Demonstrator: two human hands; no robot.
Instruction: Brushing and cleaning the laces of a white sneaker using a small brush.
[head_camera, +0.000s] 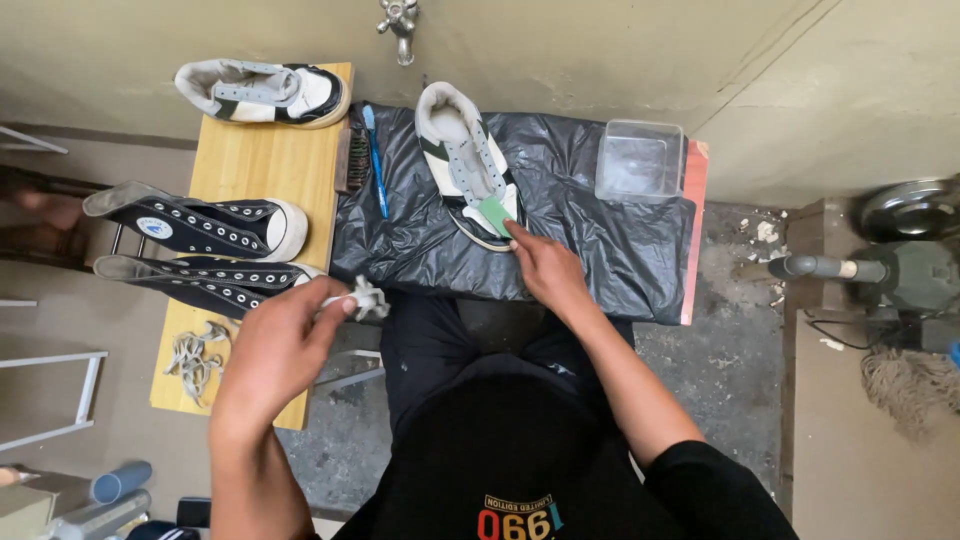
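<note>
Pinching one wadded lace (366, 297), the left hand (275, 350) hovers; the right hand (545, 270) grips one green sponge (495, 214) among four shoes.

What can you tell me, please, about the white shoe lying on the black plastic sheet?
The white shoe is a low-top sneaker with dark green trim and a pale grey lining. Its eyelets look empty of laces. It lies on its sole on the crinkled black plastic sheet, heel toward the wall, toe toward the person. The right hand touches its toe end, where a small green piece rests. A blue toothbrush lies apart to one side.
</note>
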